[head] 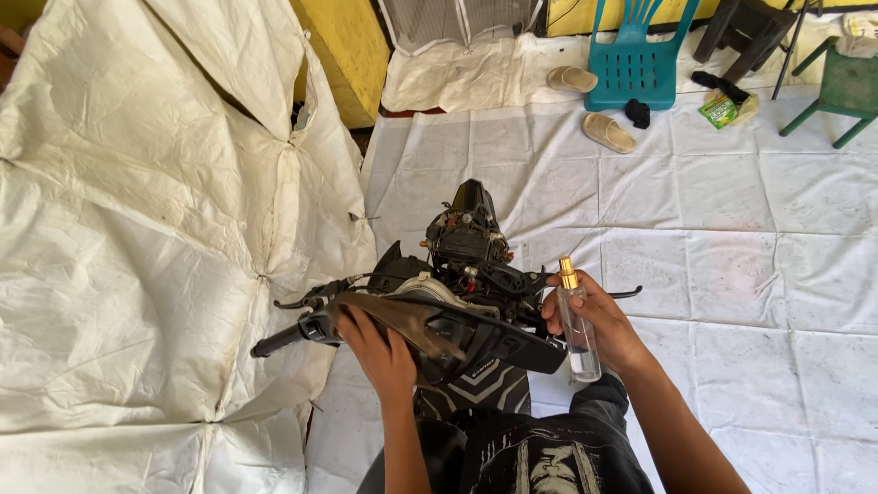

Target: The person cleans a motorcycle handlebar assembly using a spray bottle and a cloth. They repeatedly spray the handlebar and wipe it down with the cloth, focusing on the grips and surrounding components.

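1. On the black handlebar panel of the stripped motorbike, the left hand lay flat, pressing a dark brown rag down on the panel with its fingers spread over the cloth.
2. The right hand was closed around a thin clear spray bottle with a gold top. The bottle stood almost upright, just to the right of the handlebars, with its gold top pointing up.
3. The rag lay across the middle of the panel, between the two black rubber grips. The left grip stuck out to the left, close to the left hand.
4. The front of the motorbike had no cover, so its black parts and wires showed.
5. The motorbike stood on a big white plastic sheet that covered the floor. More white sheeting hung on the left side.
6. Far from the hands, at the top, stood a blue-green plastic chair with two tan slippers near it.
7. A small green packet lay near a green stool at the top right.
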